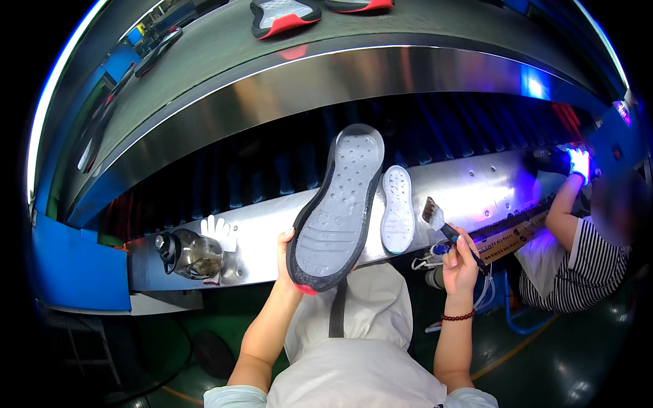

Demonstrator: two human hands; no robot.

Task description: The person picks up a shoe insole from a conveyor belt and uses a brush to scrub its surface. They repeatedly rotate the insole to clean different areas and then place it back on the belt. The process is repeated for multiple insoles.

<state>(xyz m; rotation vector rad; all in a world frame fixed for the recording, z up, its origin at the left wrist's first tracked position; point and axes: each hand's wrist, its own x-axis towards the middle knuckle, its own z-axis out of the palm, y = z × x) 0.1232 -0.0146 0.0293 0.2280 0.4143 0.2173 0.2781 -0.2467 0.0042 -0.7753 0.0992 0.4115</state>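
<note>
My left hand [287, 262] grips a large shoe sole [331, 211] by its heel end, with the grey inner face turned up toward me. The sole has a black rim and a red patch at the heel, and it is held above the metal ledge. In my right hand [461, 266] is a brush [443, 228] with a dark handle, its bristles pointing up and to the left, apart from the sole. Between the two, a smaller white sole-shaped piece [398, 211] with small holes lies on the metal ledge [462, 180].
A dark-lidded bottle [190, 253] and a white glove [216, 231] lie on the ledge at left. More soles [284, 15] rest on the green conveyor belt [211, 51] beyond the metal edge. At right, a person in a striped top [602, 255] works with a gloved hand [579, 163] under violet light.
</note>
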